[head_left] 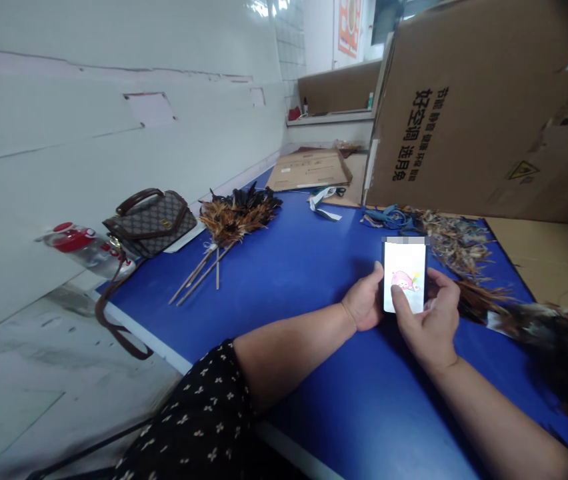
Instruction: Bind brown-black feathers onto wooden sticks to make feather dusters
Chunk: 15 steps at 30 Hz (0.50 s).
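Upright above the blue table is a smartphone, its lit screen showing a pink cartoon picture on white. My left hand grips the phone's left edge, thumb along the side and the other fingers hidden behind it. On the right side, my right hand is closed around the phone too, with its thumb over the lower left of the screen. Brown and black feathers lie just to the right of my right hand.
A feather bunch with sticks, a patterned handbag and a red-capped bottle are on the left. Farther back lie flat cardboard, a white strip and blue ties. A large cardboard box stands behind the feathers.
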{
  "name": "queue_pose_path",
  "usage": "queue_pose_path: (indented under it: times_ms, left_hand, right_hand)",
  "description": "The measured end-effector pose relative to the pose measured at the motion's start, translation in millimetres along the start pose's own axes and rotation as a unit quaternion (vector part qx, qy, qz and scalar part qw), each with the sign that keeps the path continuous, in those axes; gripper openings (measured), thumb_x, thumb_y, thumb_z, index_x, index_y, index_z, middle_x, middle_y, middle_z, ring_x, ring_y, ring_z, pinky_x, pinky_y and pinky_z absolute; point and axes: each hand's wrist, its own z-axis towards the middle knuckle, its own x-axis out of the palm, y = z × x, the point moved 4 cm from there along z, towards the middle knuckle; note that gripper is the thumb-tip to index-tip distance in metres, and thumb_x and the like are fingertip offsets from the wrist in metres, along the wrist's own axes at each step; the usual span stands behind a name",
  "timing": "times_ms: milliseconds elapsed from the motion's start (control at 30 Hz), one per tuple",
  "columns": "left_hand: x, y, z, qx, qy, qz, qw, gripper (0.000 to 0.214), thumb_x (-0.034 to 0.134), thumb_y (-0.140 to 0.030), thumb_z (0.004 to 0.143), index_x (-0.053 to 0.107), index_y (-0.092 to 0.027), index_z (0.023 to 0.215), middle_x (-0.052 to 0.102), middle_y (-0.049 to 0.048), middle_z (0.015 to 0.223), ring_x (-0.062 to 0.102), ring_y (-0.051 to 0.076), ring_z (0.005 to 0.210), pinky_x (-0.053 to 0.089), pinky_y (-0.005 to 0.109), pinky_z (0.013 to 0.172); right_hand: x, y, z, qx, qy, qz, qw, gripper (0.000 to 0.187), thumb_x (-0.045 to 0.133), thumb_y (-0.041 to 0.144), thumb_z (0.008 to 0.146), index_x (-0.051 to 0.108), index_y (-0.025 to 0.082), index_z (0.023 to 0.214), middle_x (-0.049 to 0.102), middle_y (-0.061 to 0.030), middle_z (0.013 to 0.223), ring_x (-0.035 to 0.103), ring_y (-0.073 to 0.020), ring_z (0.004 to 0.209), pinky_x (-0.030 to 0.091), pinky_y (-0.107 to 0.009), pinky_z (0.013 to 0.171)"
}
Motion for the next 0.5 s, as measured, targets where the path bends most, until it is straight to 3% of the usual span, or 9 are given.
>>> queue_pose_path:
  times_ms: [500]
  left_hand:
    - [-0.6,-0.2,-0.1,-0.001,0.006,-0.003,1.000,0.071,0.035,-0.060,0.115,0.070,-0.012,0.152,0.074,0.0186,0.149,0.063,0.036,0.151,0.037,0.056,0.138]
  right_hand:
    - [1.1,-2.1,0.4,0.001,0.004,0.008,1.000,0.080,0.074,0.062,0.092,0.050,0.017,0.154,0.062,-0.0188,0.137,0.067,-0.0362,0.122,0.059,-0.060,0.102]
